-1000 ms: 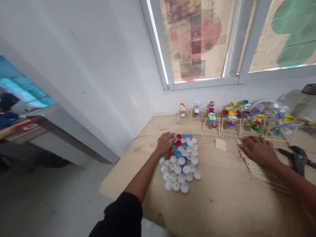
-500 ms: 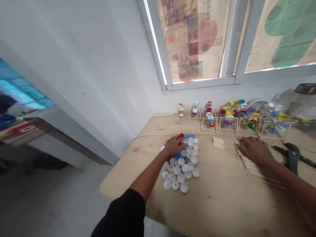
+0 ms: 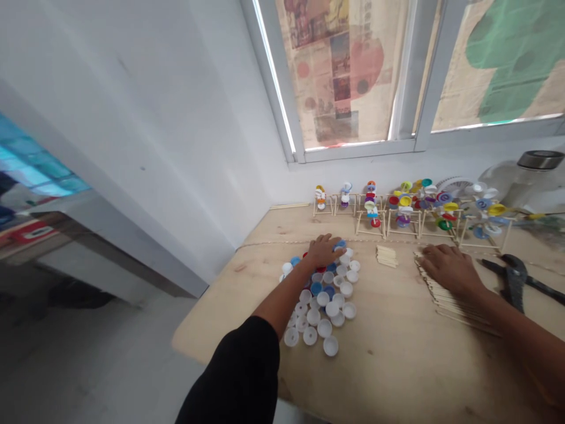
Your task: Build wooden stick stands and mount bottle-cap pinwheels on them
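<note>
Since the earlier frames the left hand point(image 3: 324, 250) has slid rightward and farther across the bottle caps point(image 3: 324, 297). It now covers the far end of the cluster, and a few caps sit pushed out to the cluster's left edge. The right hand point(image 3: 448, 270) has stayed where it was, palm down on the row of long sticks point(image 3: 459, 306).

The left hand lies palm down on the red and blue caps with its fingers loosely extended. Whether it pinches a cap underneath I cannot tell. The right hand is released and flat, pressing on the sticks without gripping any. The caps lie loose on the counter point(image 3: 397, 359), mostly white ones near the person and coloured ones farther off.

A small pile of short sticks point(image 3: 386, 256) lies between the two hands, and pliers point(image 3: 514, 280) lie just right of the right hand. Cap-and-stick models point(image 3: 397, 206) stand along the wall under the window.

The caps look light and free to slide, so a sweeping forearm or sleeve could scatter them toward the near-left counter edge. A sideways shove from the right hand could fan the stick row out of line.
</note>
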Available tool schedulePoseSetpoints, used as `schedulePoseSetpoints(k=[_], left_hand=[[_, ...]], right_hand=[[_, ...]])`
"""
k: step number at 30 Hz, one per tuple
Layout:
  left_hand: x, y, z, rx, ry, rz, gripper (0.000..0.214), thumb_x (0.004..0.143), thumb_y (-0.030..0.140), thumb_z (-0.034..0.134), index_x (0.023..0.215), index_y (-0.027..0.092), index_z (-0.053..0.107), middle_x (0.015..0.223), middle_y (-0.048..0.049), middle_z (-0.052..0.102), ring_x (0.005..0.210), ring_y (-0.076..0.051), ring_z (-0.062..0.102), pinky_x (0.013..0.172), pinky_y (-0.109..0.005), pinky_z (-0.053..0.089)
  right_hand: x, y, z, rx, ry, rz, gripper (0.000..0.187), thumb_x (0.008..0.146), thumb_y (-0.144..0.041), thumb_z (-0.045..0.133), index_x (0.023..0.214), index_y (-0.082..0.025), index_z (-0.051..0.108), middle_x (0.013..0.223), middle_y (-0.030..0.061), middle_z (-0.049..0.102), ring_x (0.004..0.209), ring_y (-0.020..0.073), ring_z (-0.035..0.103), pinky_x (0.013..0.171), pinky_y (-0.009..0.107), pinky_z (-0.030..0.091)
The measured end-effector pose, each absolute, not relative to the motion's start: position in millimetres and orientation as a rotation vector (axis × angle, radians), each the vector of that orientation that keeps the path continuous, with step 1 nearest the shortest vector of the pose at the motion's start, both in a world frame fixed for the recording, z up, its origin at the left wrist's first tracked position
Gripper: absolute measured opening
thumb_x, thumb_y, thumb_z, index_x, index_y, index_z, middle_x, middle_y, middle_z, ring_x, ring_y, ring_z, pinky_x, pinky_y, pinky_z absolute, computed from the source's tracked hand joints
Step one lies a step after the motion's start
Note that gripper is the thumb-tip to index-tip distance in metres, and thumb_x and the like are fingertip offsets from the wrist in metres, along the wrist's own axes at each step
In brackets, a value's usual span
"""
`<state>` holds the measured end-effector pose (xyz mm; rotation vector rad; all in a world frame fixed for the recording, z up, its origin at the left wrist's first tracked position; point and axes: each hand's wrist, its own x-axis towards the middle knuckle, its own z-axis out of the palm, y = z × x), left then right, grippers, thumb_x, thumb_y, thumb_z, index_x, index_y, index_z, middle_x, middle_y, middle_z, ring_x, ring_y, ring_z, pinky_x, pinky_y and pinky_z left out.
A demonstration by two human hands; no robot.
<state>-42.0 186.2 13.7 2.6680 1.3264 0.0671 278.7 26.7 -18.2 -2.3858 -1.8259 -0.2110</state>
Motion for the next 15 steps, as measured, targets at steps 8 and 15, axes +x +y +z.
schedulePoseSetpoints(k=[8,15], left_hand=[[-42,167,14,2.713,1.220,-0.021,0.049,0.087,0.061,0.037,0.127,0.037,0.050,0.144,-0.0018,0.044,0.132,-0.029,0.037,0.106,-0.052,0.031],[-23,151,25,2.801,1.151,0.062,0.048,0.090,0.053,0.036,0.131,0.030,0.047,0.141,-0.0056,0.045,0.132,-0.027,0.036,0.107,-0.050,0.029]], right_hand=[[277,24,-15,-2.383,-1.837,-0.171,0.048,0.088,-0.050,0.033,0.115,-0.024,0.063,0.119,0.0127,0.062,0.110,0.0333,0.052,0.085,0.048,0.040],[271,24,-11,-2.398,-1.837,-0.161,0.046,0.090,-0.045,0.033,0.115,-0.022,0.064,0.120,0.0129,0.061,0.112,0.0312,0.051,0.089,0.046,0.037]])
